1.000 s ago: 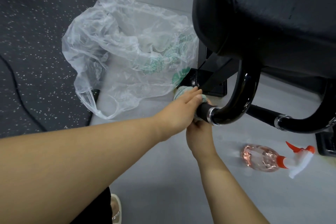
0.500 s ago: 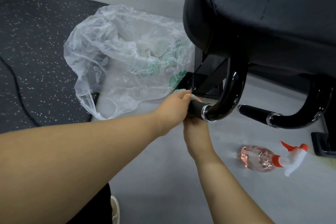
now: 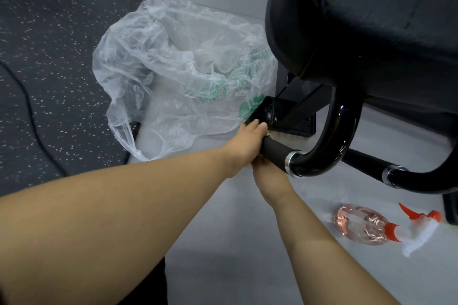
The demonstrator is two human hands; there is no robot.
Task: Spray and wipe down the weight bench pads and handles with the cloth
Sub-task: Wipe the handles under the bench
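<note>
Found left hand (image 3: pixel 247 142) capping free end of foam handle grip (image 3: pixel 275 150) at frame centre, right hand (image 3: pixel 269 173) tucked beneath, cloth hidden, so couldn't tell either grasp; probably needed cloth wrapped fully round, twisted toward chrome collar (image 3: pixel 289 160); noted spray bottle (image 3: pixel 364 225) on floor, lower right.

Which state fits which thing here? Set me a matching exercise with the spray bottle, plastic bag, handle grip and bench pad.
Things:
1 spray bottle
2 plastic bag
3 handle grip
4 bench pad

States:
a translucent, crumpled
b lying on its side, pink liquid inside
c left hand at its end
d broad black cushion, top right

Pairs: 1-b, 2-a, 3-c, 4-d
</note>
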